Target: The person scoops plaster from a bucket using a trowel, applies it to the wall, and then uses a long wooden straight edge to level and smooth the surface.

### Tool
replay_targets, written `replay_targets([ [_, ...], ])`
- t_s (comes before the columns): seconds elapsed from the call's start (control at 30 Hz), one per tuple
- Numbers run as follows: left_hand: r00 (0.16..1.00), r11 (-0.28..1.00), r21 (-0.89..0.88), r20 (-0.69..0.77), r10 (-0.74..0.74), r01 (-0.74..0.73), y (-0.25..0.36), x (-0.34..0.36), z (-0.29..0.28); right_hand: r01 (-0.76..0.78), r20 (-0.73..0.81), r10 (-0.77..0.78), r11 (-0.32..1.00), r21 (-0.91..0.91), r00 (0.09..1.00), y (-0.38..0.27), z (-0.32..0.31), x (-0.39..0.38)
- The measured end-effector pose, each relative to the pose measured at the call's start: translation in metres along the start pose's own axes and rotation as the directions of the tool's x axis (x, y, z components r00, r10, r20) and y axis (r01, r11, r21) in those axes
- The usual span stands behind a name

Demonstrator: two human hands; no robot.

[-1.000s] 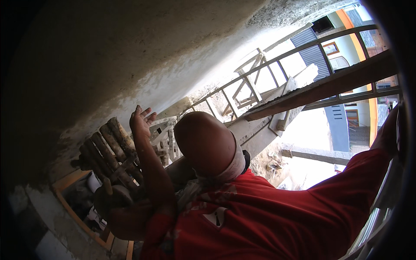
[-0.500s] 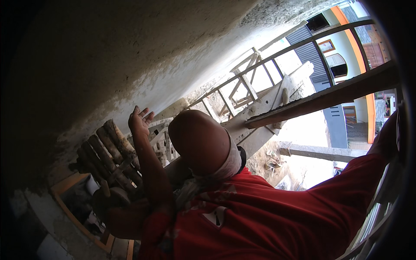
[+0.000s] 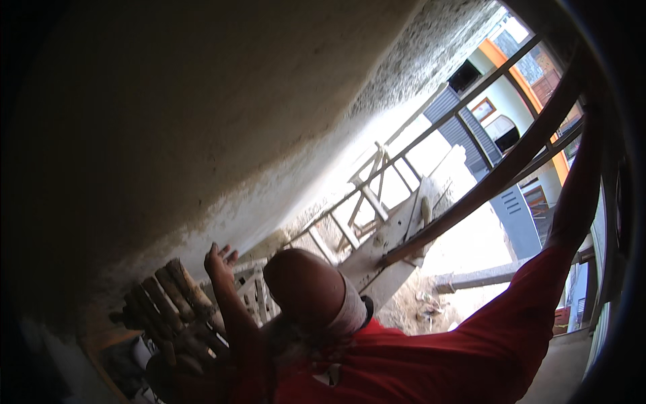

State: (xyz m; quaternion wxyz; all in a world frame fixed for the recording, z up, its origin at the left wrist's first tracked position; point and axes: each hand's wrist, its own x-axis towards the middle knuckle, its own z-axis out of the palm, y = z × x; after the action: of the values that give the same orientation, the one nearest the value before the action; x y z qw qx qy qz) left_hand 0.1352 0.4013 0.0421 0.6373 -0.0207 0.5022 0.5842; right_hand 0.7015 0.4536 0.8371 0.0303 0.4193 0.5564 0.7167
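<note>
My left hand [image 3: 221, 262] is raised close to the base of the rough plastered wall [image 3: 269, 121], its fingers apart and nothing in it. Next to it is my bent bare knee [image 3: 303, 286]. My right arm [image 3: 575, 192], in a red sleeve, stretches up along the right rim beside a long dark wooden beam [image 3: 498, 188]. The fingers of my right hand are lost in the shadow there, so their grip does not show. Below, a wide pale board [image 3: 387, 246] lies under the beam's lower end.
Left of my left hand stand several rough wooden poles [image 3: 178, 289], above an orange-edged frame [image 3: 101, 377]. A wooden ladder [image 3: 346, 230] slants along the wall. Bright ground lies far below, with a grey corrugated panel [image 3: 447, 114] and orange-trimmed buildings beyond.
The view has tilted up, so my knee and left hand sit lower in it and more wall shows. My right arm now reaches higher. The left hand stays open.
</note>
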Motion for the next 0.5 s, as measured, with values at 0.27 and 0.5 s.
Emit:
replay_targets([
  [0.27, 0.988, 0.999, 0.033, -0.152, -0.026, 0.032, 0.007, 0.005, -0.023, -0.481, 0.084, 0.755, 0.323, 0.815, 0.65, -0.062, 0.003, 0.051],
  [0.5, 0.995, 0.993, -0.088, -0.064, 0.07, -0.075, 0.022, -0.029, 0.011, -0.423, 0.311, 0.655, 0.014, 0.906, 0.689, -0.065, 0.005, 0.081],
])
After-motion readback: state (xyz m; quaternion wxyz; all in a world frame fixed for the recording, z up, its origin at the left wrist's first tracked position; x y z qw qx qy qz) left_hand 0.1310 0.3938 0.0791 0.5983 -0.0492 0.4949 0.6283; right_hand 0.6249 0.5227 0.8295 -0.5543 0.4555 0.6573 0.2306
